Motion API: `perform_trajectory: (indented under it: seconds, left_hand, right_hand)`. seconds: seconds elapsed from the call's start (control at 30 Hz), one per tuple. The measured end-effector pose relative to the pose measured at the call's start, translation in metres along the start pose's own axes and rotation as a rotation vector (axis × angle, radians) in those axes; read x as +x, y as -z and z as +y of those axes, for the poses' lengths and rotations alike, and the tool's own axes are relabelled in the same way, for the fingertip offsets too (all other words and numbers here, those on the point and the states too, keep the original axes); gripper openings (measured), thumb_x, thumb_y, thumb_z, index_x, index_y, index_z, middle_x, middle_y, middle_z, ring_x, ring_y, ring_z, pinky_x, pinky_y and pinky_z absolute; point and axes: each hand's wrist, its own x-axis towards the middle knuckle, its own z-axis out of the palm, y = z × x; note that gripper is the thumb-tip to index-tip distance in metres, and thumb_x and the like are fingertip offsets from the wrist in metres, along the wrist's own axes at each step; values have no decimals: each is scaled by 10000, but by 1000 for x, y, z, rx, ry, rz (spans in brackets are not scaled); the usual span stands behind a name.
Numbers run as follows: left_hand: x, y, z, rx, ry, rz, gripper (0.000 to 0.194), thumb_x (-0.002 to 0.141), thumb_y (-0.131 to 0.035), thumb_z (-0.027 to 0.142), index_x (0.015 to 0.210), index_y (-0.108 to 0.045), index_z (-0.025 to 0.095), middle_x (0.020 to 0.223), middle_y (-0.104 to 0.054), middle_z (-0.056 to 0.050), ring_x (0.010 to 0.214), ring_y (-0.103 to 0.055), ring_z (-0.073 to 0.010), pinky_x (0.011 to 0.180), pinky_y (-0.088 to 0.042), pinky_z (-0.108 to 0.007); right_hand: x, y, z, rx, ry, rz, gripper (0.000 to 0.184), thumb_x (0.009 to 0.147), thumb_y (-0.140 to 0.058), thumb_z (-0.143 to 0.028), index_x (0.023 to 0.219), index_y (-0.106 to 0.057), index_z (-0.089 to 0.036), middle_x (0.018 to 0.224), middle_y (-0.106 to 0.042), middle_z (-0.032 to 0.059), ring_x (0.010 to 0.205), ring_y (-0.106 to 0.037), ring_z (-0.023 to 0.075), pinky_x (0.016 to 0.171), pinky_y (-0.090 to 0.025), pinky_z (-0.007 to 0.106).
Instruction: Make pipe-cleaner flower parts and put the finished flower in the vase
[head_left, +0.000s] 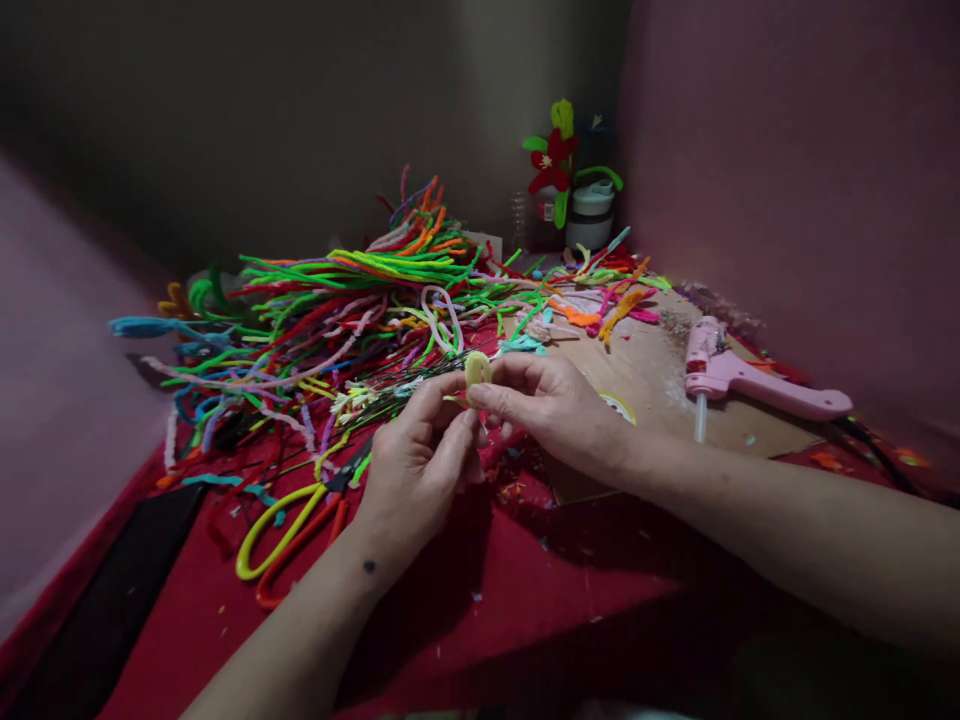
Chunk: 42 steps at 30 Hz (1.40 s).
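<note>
A pale yellow pipe cleaner (pixel 478 368), bent into a small narrow loop, stands up between my two hands. My right hand (pixel 551 405) pinches the loop between thumb and fingers. My left hand (pixel 431 440) is closed beside it, its thumb and fingertips at the lower end, where a short yellow tail sticks out to the left. The fingertips partly cover the loop's base. Close behind my left hand lie scissors (pixel 279 535) with yellow and red handles, their blades partly hidden, and a bundle of thin dark stems (pixel 394 385).
Many coloured pipe cleaners (pixel 330 290) are heaped at the left and back. On the right, a pink glue gun (pixel 750 375) rests on a brown board (pixel 652 370). A red pipe-cleaner flower (pixel 553 160) stands at the back by a lidded container (pixel 590 215). A red cloth (pixel 525 600) covers the table.
</note>
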Motion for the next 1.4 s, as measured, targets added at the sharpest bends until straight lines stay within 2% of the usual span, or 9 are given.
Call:
perform_trajectory:
  seconds: [0.13,0.33,0.53,0.7,0.83,0.9,1.03,1.17,1.4]
  left_hand:
    - [2,0,-2,11,25,-67,249,864,-483,276,1097,-487,188,533,-575,48,427,-548,-116,428,-430,-210]
    - [5,3,-4,96,100,-57,137,846,-497,325,846,-537,194,471,-569,45,358,-498,-108,386,-379,-200]
    - [6,11,-8,517,-180,-34,144,850,-464,232,767,-578,201,584,-564,37,514,-511,-87,528,-390,-187]
    - [11,19,-7,621,-287,-105,189,831,-447,190,691,-573,196,652,-556,12,616,-516,-111,595,-391,-209]
    - [16,27,-3,589,-252,-156,145,798,-522,234,722,-640,198,835,-613,-28,761,-562,-146,691,-415,-244]
    - [16,29,-1,547,-185,-88,139,790,-558,285,788,-665,197,865,-628,-38,788,-572,-160,720,-421,-263]
    - [14,26,4,307,-41,71,192,767,-606,323,898,-667,196,821,-660,-25,723,-577,-149,652,-429,-243]
    - [11,19,6,104,61,25,89,743,-618,255,755,-665,181,661,-628,6,538,-504,-97,481,-368,-192]
    - [10,16,4,84,74,65,125,776,-572,243,677,-595,169,505,-488,46,418,-379,-59,388,-287,-168]
  right_hand:
    - [1,2,1,113,-100,-26,245,771,-617,-369,733,-595,-128,661,-578,-2,552,-503,82,524,-406,213]
    - [2,3,6,161,-139,-12,209,754,-619,-306,647,-563,-135,563,-526,-32,491,-455,67,480,-361,205]
    - [2,-1,6,158,-150,16,194,751,-591,-261,610,-524,-145,526,-488,-45,468,-423,66,453,-318,209]
    - [1,-2,5,87,-138,2,177,775,-572,-257,645,-538,-141,567,-511,-34,488,-433,66,455,-320,203]
    - [1,-2,5,-1,-107,-22,152,791,-561,-237,676,-559,-136,606,-534,-28,495,-451,59,473,-346,194]
    - [1,-2,5,-47,-103,-52,145,793,-559,-225,677,-556,-137,609,-543,-25,500,-464,58,482,-360,189]
    - [-2,-3,6,-93,-115,-168,147,827,-509,-204,699,-548,-144,602,-593,-6,514,-512,73,488,-377,188]
    - [-4,-7,6,-141,-104,-257,136,805,-506,-165,681,-559,-143,596,-611,1,522,-528,79,491,-384,189]
    - [-4,-9,0,34,-274,-287,220,804,-517,-157,586,-533,-139,544,-585,-5,459,-487,65,457,-380,191]
